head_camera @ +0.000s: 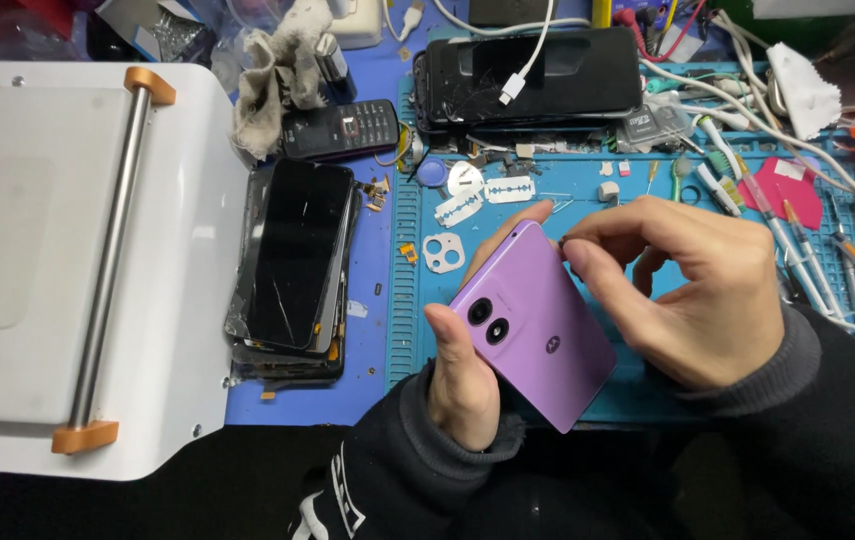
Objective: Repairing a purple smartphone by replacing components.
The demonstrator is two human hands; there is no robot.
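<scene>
A purple phone (538, 325) with two round camera lenses faces back-up, tilted over the blue mat (638, 190). My left hand (463, 375) holds it from below, thumb beside the lenses and a fingertip at its top corner. My right hand (693, 290) is at the phone's upper right edge, thumb and forefinger pinched together on something small and dark that I cannot make out.
A white machine (78, 270) with a steel roller bar fills the left. Beside it lies a stack of cracked black screens (298, 265). A black keypad phone (340, 130), razor blades (483, 195), a camera bezel (443, 253), another black phone with a cable (533, 75), tweezers and tools (808, 250) crowd the bench.
</scene>
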